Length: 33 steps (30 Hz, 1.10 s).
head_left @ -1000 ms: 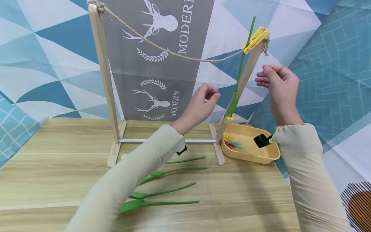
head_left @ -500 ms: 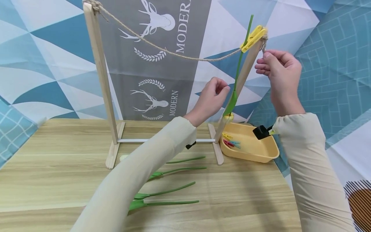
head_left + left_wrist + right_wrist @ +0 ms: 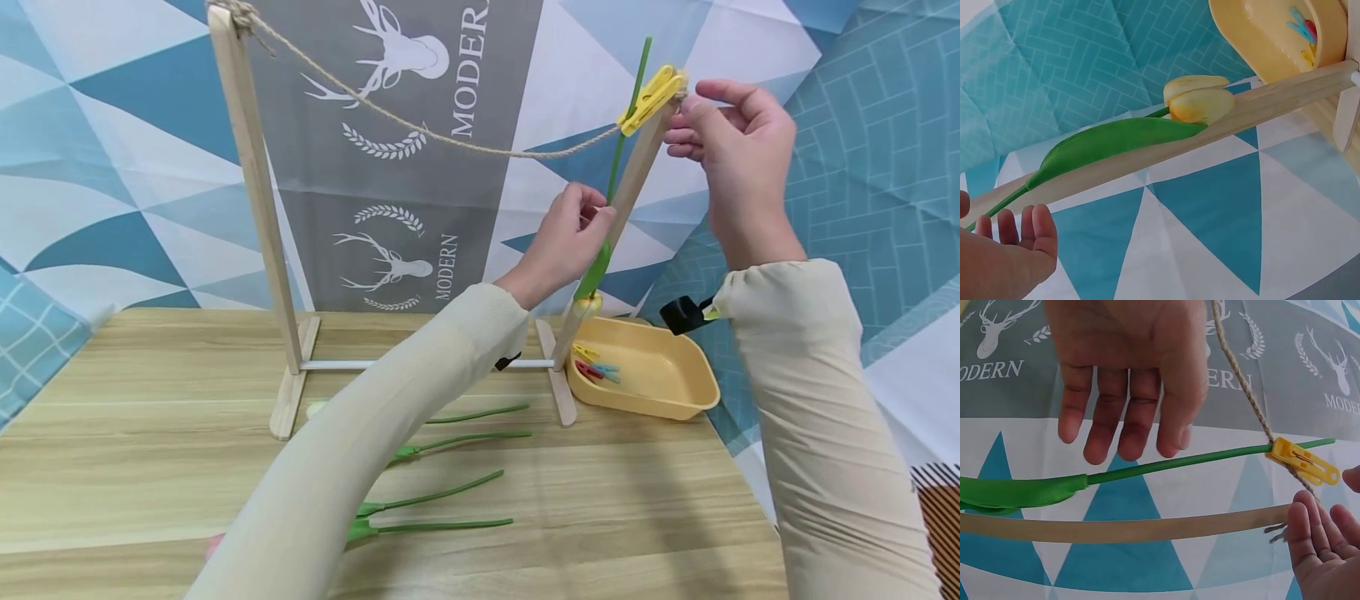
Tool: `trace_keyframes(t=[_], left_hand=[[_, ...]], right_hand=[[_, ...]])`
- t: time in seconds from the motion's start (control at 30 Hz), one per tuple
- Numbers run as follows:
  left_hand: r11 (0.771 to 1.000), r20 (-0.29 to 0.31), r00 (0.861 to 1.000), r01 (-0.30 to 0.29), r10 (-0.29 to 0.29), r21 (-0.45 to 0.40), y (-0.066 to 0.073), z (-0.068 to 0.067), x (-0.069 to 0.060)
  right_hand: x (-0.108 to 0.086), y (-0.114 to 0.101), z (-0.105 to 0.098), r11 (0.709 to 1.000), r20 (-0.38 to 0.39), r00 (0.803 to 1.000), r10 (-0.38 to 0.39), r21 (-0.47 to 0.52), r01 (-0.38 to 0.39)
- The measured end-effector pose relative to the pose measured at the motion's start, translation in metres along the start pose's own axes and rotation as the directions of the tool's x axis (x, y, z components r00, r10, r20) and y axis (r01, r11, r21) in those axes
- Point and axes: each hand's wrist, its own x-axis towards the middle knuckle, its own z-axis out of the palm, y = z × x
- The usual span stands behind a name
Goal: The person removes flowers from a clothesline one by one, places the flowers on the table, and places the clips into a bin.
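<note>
A yellow artificial tulip (image 3: 1200, 103) hangs head down, its green stem (image 3: 1179, 464) pinned to the rope (image 3: 450, 140) by a yellow clothespin (image 3: 651, 100). My left hand (image 3: 564, 237) is beside the stem just above the leaf; in the right wrist view its fingers hang fairly straight, not wrapped round it. Close to the clothespin's handle end is my right hand (image 3: 742, 158). Its thumb and fingers are apart, with the handle near the space between them and no contact plain in the right wrist view.
The rope spans two wooden posts (image 3: 258, 183) joined low down by a white rod (image 3: 341, 364). A yellow basin (image 3: 660, 367) with several small clothespins (image 3: 596, 368) stands at the right post's foot. More green stems (image 3: 450, 525) lie on the table (image 3: 630, 508), their heads mostly behind my left sleeve.
My left hand has moved right and up to the stem. My right hand has risen from below the post's top to beside the clothespin. The tulip stays hanging.
</note>
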Motion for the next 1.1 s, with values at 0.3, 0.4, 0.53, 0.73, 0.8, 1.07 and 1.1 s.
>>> trace_keyframes(t=[0.3, 0.4, 0.53, 0.73, 0.8, 1.07, 1.1], left_hand=[[0.999, -0.017, 0.999, 0.032, -0.031, 0.024, 0.006, -0.001, 0.009], [0.999, -0.009, 0.999, 0.033, -0.033, 0.013, 0.008, -0.001, 0.012], [0.999, -0.003, 0.999, 0.040, -0.040, 0.003, 0.009, 0.001, 0.016], [0.998, 0.002, 0.998, 0.059, -0.059, 0.004, 0.012, 0.003, 0.022], [0.998, 0.006, 0.998, 0.062, -0.062, -0.004, 0.014, 0.003, 0.023], [0.995, 0.002, 0.998, 0.067, -0.067, -0.074, 0.020, 0.005, 0.028], [0.994, -0.001, 0.998, 0.068, -0.068, -0.091, 0.020, 0.005, 0.028]], right_hand=[[0.007, -0.011, 0.003, 0.999, 0.071, 0.997, 0.028, -0.043, -0.025], [0.011, -0.014, 0.004, 0.997, 0.089, 0.995, 0.052, -0.063, -0.046], [0.015, -0.017, 0.004, 0.991, 0.130, 0.987, 0.099, -0.099, -0.086], [0.018, -0.020, 0.004, 0.983, 0.195, 0.971, 0.137, -0.151, -0.108], [0.018, -0.021, 0.004, 0.980, 0.207, 0.967, 0.148, -0.165, -0.115], [0.019, -0.024, 0.004, 0.975, 0.188, 0.970, 0.154, -0.191, -0.117], [0.019, -0.024, 0.004, 0.976, 0.185, 0.971, 0.150, -0.187, -0.115]])
